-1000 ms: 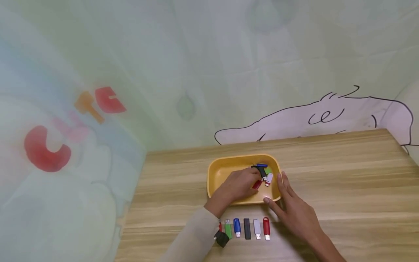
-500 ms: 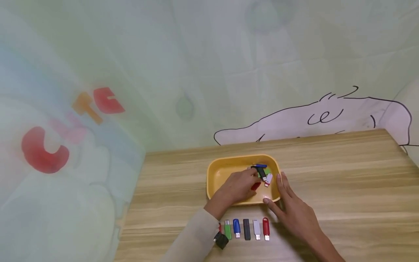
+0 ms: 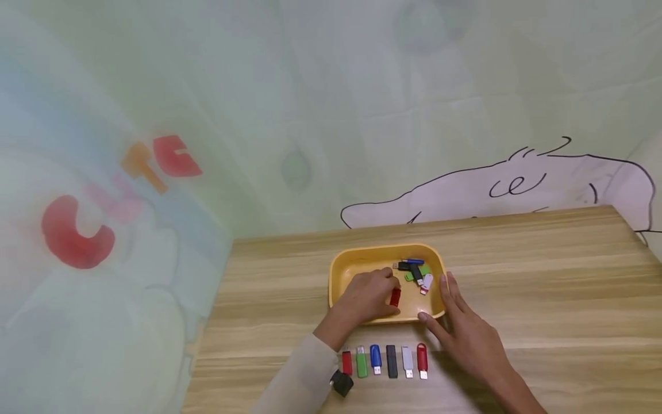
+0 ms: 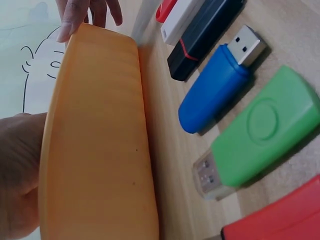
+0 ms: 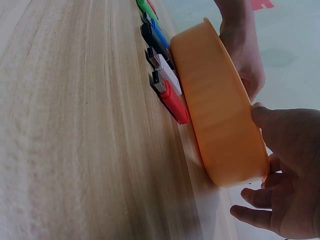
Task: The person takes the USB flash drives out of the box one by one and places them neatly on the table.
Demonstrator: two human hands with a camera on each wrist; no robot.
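– Red USB stick [image 3: 395, 298]: where is it, who has it?
– Inside the yellow tray [image 3: 362, 263], toward its near side. Left hand [image 3: 368, 294] pinches it between thumb and fingers.
– Other contents?
– Loose pile at the right end: slim blue stick [image 3: 414, 261], 2 black sticks [image 3: 416, 275], white-and-red stick [image 3: 426, 283], green plastic [image 3: 424, 269] beneath the black. Whether 1 green stick or 2, cannot tell.
– Right hand [image 3: 468, 336]?
– Thumb at the near rim, straight fingers against the right end from outside. Hands apart from each other.
– Change from the earlier frames?
– Left hand and its stick now further left, a gap between them and the pile; 1 second ago, right beside it. Right hand in the same spot. Sleeve [image 3: 300, 374] shifted left, uncovering the row's end.
– That row?
– 6 on the wooden table [image 3: 538, 276], just in front of the tray. Left to right: plain red stick [image 3: 347, 363], green stick [image 3: 361, 361], bright blue stick [image 3: 376, 359], long black stick [image 3: 392, 361], pale stick [image 3: 407, 361], looped red stick [image 3: 422, 360].
– Hard to make out?
– Left wrist view: tray wall hides the left fingers and all contents; plain red stick cut off at the lower right. Black block [image 3: 342, 382] by the sleeve: cannot tell what.
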